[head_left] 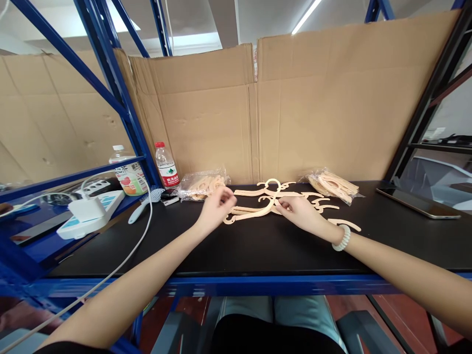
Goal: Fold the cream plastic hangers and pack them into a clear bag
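Warehouse workstation: blue racking [110, 73], cardboard partitions [332, 98].

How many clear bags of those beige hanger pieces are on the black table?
2. The left bag lies just beyond the left hand; the right bag lies beyond the right hand. None looks hidden.

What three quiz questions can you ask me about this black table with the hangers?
1. True or false: the water bottle has a blue cap.
2. Pick one: the white bracelet is on which wrist? A) left B) right
3. Fill in: ___ clear bags of hangers lie behind the loose hangers.

Key: 1 false, the cap is red; 2 B; 3 two.
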Demonstrator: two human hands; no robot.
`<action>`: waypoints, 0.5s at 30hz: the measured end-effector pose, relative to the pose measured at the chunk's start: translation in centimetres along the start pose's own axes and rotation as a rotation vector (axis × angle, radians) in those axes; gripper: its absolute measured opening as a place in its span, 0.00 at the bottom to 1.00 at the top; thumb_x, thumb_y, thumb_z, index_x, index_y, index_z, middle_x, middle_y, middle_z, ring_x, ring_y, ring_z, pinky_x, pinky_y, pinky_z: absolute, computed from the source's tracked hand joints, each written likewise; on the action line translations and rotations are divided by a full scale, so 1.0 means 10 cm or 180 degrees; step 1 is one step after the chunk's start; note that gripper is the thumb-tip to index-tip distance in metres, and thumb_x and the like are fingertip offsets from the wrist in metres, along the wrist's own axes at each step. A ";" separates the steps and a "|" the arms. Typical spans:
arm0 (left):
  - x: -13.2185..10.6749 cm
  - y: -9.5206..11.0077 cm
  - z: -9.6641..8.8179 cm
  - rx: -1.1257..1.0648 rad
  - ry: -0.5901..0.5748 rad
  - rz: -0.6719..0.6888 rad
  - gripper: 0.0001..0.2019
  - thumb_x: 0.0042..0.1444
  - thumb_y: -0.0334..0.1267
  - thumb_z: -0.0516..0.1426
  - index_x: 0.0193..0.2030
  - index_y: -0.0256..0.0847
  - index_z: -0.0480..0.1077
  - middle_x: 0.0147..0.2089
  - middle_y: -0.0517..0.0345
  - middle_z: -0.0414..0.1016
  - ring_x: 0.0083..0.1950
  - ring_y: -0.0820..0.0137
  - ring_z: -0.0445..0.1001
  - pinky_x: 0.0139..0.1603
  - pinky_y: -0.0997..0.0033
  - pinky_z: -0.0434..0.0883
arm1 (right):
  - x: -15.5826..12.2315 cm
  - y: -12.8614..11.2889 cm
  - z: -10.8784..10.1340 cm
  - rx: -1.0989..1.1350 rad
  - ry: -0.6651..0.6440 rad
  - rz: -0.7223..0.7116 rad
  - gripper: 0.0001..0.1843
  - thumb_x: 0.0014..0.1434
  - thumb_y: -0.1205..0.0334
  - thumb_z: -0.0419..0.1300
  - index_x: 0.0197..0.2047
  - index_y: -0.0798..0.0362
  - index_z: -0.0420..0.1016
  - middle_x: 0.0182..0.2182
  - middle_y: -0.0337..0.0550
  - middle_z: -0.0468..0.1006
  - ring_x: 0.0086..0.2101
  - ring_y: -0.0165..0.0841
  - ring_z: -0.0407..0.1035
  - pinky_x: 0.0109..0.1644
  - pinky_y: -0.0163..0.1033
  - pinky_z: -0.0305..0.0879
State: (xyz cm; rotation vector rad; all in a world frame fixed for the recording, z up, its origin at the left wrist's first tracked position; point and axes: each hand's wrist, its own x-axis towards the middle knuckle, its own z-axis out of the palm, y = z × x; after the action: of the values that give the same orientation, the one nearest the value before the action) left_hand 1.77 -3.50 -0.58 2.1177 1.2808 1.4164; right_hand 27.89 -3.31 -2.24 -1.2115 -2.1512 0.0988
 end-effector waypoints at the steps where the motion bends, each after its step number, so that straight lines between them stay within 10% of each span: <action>1: -0.03 0.01 0.02 0.0548 -0.0422 0.0370 0.07 0.52 0.41 0.57 0.35 0.41 0.69 0.38 0.56 0.74 0.42 0.64 0.71 0.45 0.62 0.68 | 0.00 0.00 0.02 -0.0069 -0.0029 -0.0025 0.19 0.64 0.55 0.50 0.22 0.52 0.58 0.22 0.38 0.66 0.24 0.30 0.60 0.30 0.36 0.52; 5: -0.11 0.02 0.09 0.1970 -0.1352 0.1211 0.06 0.56 0.36 0.57 0.41 0.42 0.69 0.46 0.55 0.73 0.49 0.61 0.67 0.49 0.59 0.65 | 0.02 0.01 0.07 -0.0226 -0.0146 -0.0047 0.19 0.63 0.57 0.52 0.22 0.51 0.56 0.22 0.38 0.66 0.25 0.30 0.60 0.31 0.36 0.53; 15: 0.00 -0.16 0.05 0.2009 -0.1429 0.1149 0.06 0.58 0.29 0.52 0.35 0.41 0.69 0.35 0.56 0.73 0.40 0.64 0.70 0.41 0.66 0.67 | 0.04 0.07 0.04 0.0111 -0.0303 -0.0052 0.05 0.58 0.62 0.60 0.37 0.54 0.75 0.27 0.39 0.74 0.28 0.31 0.67 0.35 0.36 0.60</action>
State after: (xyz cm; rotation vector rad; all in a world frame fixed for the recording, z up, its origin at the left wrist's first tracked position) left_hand 1.34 -2.51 -1.85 2.9793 1.3102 0.5863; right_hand 28.05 -2.45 -2.59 -1.1908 -2.2315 0.1896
